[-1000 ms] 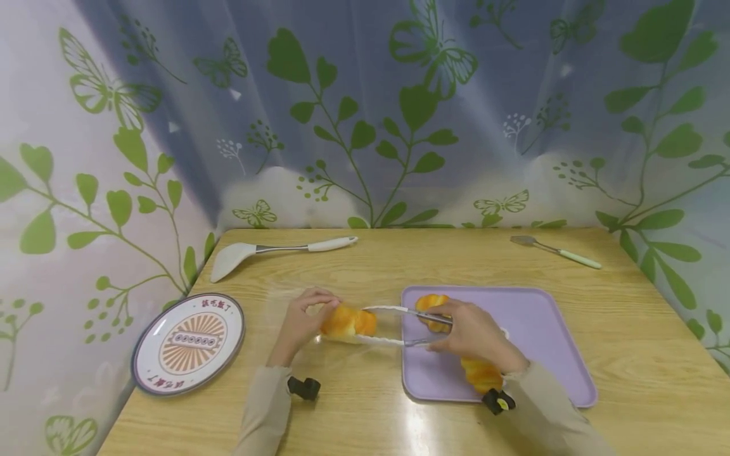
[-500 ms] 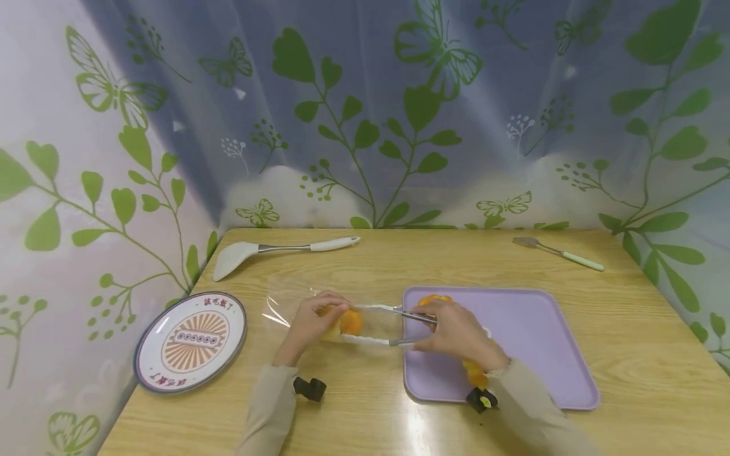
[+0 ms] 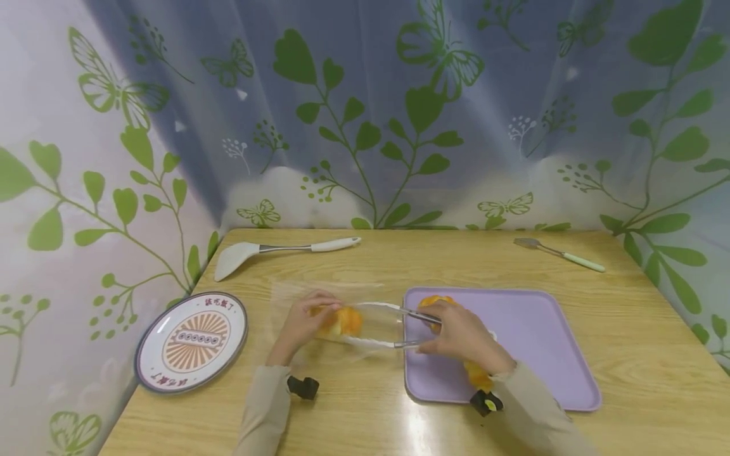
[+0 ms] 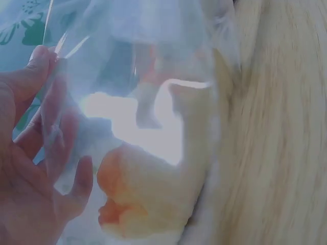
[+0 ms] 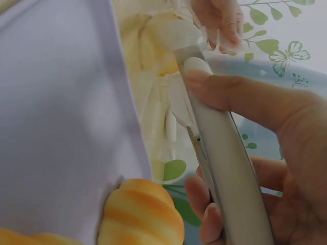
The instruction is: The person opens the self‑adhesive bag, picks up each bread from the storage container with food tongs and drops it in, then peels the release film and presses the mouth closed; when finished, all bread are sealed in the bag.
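Observation:
My left hand (image 3: 305, 322) pinches the edge of a clear plastic bag (image 4: 122, 66) between thumb and fingers; in the left wrist view the other fingers are spread. Inside the bag shows an orange-and-cream bread roll (image 3: 346, 322). My right hand (image 3: 464, 335) grips a pair of tongs (image 5: 230, 168) with metal arms and white tips. The tips reach left into the bag, one on either side of the roll. Under the right hand lies a purple tray (image 3: 530, 329) bearing another bread roll (image 3: 436, 301) and a further one (image 3: 479, 375), partly hidden by the hand and wrist.
A round patterned plate (image 3: 191, 342) stands at the table's left edge. Along the back lie a white spatula (image 3: 285, 248) and, to the right, a small fork (image 3: 559, 253) with a pale green handle. A printed curtain (image 3: 365, 126) surrounds the wooden table (image 3: 365, 411).
The tongs and the bread roll have moved left, deeper into the bag. My left hand closed in over the roll, then drew back slightly left. More of the bag shows.

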Demonstrator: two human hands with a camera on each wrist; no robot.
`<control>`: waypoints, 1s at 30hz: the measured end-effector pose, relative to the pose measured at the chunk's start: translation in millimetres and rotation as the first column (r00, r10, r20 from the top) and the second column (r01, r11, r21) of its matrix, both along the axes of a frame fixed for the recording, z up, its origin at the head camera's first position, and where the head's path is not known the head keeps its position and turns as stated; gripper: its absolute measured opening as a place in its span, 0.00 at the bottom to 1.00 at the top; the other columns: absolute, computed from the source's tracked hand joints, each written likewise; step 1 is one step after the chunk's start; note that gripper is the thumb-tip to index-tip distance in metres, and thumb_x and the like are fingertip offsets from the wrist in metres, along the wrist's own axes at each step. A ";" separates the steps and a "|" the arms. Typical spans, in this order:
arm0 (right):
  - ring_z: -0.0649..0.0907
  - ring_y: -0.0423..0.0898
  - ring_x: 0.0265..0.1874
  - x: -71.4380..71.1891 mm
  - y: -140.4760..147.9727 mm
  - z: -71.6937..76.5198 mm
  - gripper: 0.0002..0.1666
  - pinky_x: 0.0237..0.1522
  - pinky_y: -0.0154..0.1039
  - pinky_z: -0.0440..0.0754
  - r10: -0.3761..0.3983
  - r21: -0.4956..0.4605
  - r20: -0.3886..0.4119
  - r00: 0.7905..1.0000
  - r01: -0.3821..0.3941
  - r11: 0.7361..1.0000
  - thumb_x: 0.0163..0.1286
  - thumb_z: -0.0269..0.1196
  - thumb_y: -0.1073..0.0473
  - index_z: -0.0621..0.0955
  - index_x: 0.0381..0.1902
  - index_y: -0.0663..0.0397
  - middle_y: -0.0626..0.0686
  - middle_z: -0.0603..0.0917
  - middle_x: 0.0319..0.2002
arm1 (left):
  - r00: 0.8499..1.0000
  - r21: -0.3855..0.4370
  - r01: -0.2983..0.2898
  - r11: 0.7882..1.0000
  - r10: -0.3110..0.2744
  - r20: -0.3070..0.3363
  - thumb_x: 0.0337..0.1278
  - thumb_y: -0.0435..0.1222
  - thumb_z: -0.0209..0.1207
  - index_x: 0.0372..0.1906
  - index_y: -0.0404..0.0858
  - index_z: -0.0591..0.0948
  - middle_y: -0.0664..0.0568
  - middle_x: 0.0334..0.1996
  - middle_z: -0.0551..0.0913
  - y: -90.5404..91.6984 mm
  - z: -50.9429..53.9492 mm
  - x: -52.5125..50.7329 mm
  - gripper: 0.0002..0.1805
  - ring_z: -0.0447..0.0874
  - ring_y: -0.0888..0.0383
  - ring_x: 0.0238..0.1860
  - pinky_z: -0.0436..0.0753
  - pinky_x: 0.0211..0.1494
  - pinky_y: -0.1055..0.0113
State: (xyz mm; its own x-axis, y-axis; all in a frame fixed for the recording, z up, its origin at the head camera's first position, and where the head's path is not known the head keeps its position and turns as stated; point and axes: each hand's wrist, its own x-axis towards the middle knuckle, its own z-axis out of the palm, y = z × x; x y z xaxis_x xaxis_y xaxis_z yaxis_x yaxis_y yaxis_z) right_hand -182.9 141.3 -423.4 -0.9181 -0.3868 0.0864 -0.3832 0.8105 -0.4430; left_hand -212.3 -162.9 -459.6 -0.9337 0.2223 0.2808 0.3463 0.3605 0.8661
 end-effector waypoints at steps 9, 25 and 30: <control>0.77 0.42 0.34 1.7 -1.5 -2.4 0.37 0.37 0.42 0.78 0.005 -0.020 -0.008 1.000 -0.005 1.000 0.42 0.79 0.48 0.84 0.51 0.54 0.52 0.85 0.49 | 0.997 0.053 0.070 0.996 -0.071 0.016 0.62 0.33 0.61 0.42 0.32 0.86 0.40 0.44 0.85 4.1 -3.6 0.6 0.09 0.78 0.69 0.48 0.75 0.63 0.63; 0.81 0.48 0.40 -3.3 -5.5 -1.7 0.32 0.42 0.47 0.81 0.027 0.009 -0.049 0.998 -0.026 1.000 0.41 0.79 0.50 0.86 0.47 0.54 0.50 0.86 0.46 | 0.996 0.008 0.058 0.998 -0.058 -0.070 0.62 0.33 0.61 0.38 0.34 0.87 0.43 0.41 0.87 -3.8 6.1 0.2 0.07 0.80 0.68 0.47 0.76 0.63 0.59; 0.81 0.47 0.41 -1.9 -4.0 -0.7 0.35 0.40 0.47 0.82 0.014 0.017 -0.027 1.000 -0.013 1.000 0.41 0.80 0.48 0.85 0.48 0.56 0.52 0.85 0.49 | 0.997 0.005 0.020 1.000 -0.020 -0.068 0.60 0.32 0.62 0.40 0.34 0.87 0.43 0.42 0.86 -9.1 -0.5 -2.3 0.07 0.78 0.71 0.47 0.76 0.60 0.65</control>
